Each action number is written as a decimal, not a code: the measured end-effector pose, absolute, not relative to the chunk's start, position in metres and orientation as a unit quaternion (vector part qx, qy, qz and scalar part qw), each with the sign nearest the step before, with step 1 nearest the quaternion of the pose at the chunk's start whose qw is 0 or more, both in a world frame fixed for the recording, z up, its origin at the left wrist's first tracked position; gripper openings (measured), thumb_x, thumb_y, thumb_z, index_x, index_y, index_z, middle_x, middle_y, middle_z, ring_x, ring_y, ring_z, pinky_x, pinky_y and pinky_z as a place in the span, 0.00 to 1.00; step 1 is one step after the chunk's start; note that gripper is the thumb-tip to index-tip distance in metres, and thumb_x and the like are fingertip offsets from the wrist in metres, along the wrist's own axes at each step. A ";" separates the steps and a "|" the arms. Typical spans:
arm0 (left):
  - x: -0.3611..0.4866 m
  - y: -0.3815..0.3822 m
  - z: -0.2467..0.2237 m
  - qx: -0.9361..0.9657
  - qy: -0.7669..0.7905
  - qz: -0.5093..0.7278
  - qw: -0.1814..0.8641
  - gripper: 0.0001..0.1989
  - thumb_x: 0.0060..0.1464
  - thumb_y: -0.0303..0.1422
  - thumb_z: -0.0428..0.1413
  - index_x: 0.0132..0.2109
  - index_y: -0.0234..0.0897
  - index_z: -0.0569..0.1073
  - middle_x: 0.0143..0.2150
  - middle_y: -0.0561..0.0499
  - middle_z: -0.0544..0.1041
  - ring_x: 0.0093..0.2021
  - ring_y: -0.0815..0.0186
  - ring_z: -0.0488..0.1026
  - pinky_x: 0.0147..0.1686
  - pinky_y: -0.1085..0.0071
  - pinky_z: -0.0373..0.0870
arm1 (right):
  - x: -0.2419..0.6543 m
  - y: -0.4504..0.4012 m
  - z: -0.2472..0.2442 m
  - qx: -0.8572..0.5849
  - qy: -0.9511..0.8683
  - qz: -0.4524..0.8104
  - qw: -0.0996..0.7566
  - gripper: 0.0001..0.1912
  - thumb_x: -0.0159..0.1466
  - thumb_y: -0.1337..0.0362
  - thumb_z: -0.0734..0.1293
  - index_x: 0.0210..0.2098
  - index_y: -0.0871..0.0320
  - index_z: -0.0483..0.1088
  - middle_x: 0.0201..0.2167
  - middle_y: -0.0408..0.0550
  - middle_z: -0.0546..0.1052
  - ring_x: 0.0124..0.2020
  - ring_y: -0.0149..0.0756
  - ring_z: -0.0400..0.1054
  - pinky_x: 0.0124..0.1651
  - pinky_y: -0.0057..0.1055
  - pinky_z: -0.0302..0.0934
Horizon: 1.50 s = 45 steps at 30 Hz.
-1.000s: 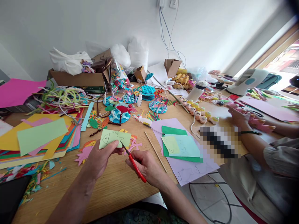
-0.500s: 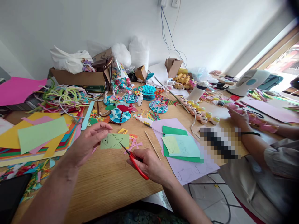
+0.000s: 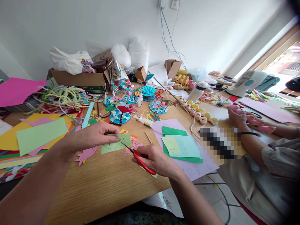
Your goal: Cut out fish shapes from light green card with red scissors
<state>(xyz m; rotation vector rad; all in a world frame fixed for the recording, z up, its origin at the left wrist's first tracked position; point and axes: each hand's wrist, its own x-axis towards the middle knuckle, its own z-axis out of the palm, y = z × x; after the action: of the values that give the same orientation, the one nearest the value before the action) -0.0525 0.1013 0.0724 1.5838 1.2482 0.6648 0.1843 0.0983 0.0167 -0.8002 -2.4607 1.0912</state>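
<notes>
The left hand point(image 3: 99, 135) pinches the green slip point(image 3: 112, 147) above the table point(image 3: 93, 187), and the right hand point(image 3: 154, 157), apart from it, grips the scissors point(image 3: 143, 164) — tips at the slip's right part — with the purple sheet point(image 3: 187, 170) lying farther right.

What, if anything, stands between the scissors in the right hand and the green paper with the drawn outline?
Nothing visible does. The tips of the red-handled scissors, held in the right hand, reach the right part of the green paper; the left hand holds its upper edge, left of those tips.
</notes>
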 end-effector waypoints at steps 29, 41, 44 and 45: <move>0.003 0.070 0.033 0.445 0.499 0.525 0.526 0.07 0.45 0.35 0.60 0.33 0.38 0.76 0.26 0.55 0.75 0.25 0.69 0.67 0.26 0.76 0.64 | 0.165 0.081 -0.013 -0.257 -0.601 0.701 0.283 0.28 0.56 0.37 0.61 0.27 0.59 0.63 0.15 0.38 0.65 0.16 0.25 0.58 0.19 0.22 0.50; 0.013 0.066 0.034 0.431 0.510 0.519 0.534 0.09 0.44 0.35 0.60 0.35 0.38 0.77 0.23 0.55 0.74 0.23 0.67 0.68 0.23 0.75 0.64 | 0.161 0.076 -0.028 -0.244 -0.574 0.717 0.310 0.28 0.58 0.38 0.60 0.28 0.59 0.63 0.13 0.37 0.65 0.14 0.25 0.56 0.20 0.23 0.49; 0.014 0.065 0.032 0.437 0.503 0.517 0.537 0.10 0.46 0.36 0.59 0.36 0.38 0.77 0.23 0.55 0.74 0.22 0.68 0.66 0.23 0.74 0.65 | 0.160 0.075 -0.030 -0.245 -0.578 0.710 0.318 0.28 0.58 0.38 0.60 0.27 0.59 0.62 0.13 0.37 0.65 0.14 0.24 0.56 0.22 0.24 0.49; 0.014 0.065 0.032 0.439 0.500 0.518 0.538 0.10 0.46 0.36 0.59 0.36 0.38 0.77 0.24 0.55 0.74 0.22 0.68 0.66 0.23 0.74 0.66 | 0.160 0.075 -0.030 -0.245 -0.579 0.709 0.320 0.28 0.58 0.38 0.59 0.27 0.59 0.62 0.13 0.37 0.65 0.14 0.24 0.55 0.22 0.24 0.49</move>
<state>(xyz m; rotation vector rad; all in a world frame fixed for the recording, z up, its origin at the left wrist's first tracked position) 0.0137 0.0651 0.0318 1.0439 1.1900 1.2318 0.1602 0.0752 -0.0303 -0.6434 -1.5230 1.8625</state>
